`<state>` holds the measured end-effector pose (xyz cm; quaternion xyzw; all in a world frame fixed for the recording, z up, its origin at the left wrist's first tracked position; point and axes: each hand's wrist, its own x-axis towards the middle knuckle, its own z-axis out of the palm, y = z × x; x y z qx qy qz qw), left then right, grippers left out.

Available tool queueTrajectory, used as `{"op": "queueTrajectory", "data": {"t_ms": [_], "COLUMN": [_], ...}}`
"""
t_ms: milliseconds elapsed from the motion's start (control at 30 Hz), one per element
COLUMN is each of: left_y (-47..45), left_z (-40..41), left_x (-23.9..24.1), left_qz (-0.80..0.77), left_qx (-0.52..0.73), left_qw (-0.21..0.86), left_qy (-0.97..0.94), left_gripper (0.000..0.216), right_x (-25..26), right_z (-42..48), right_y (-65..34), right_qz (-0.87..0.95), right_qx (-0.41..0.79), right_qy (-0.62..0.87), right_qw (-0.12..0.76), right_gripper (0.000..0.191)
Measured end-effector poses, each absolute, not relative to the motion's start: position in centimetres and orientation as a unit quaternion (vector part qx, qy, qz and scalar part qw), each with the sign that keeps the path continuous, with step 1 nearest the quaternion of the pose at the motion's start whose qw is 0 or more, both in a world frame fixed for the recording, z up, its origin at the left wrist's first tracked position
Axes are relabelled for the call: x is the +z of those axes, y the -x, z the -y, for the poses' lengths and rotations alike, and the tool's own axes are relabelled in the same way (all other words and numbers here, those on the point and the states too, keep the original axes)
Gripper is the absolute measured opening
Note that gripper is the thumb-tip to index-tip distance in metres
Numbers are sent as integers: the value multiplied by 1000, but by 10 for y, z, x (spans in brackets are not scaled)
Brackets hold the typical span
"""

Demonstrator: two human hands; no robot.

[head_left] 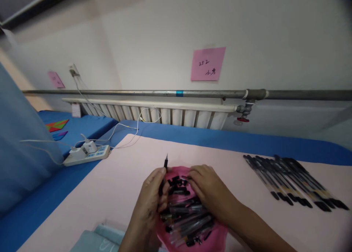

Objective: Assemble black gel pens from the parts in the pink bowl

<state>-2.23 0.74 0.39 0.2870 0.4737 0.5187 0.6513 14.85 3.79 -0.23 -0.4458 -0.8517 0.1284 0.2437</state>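
Note:
A pink basin (220, 237) in front of me holds several clear pen barrels (189, 226) and small black pen parts (178, 182). My left hand (151, 193), at the basin's left rim, is closed around a black pen grip (165, 162) with its metal tip pointing up. The lower end of that piece is hidden by my fingers. Over the basin's right side, my right hand (209, 186) is closed, fingertips together by the small black parts. What it pinches, if anything, is too small to make out.
Several assembled black pens (291, 182) lie side by side on the pink sheet (132, 171) at right. A white power strip (96, 155) with chargers and cables sits at left. A light teal pouch-like item (93, 241) lies at front. A radiator (176, 114) runs along the wall.

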Motion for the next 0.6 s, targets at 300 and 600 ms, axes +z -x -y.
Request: {"op": "queueTrajectory", "data": {"t_ms": [300, 600], "left_y": [12, 10], "left_z": [-1, -1], "left_x": [2, -4], "left_qz": [-439, -453], "left_qx": [413, 370], "left_qw": [696, 685], "left_qy": [-389, -434], "left_gripper": [36, 35], "right_x": [33, 41], "right_z": [-36, -30], "right_y": [-173, -174], "right_qz": [621, 698], "right_qx": [439, 428], "right_qy": [480, 428], "right_qw": [437, 383], "right_gripper": [11, 12]}}
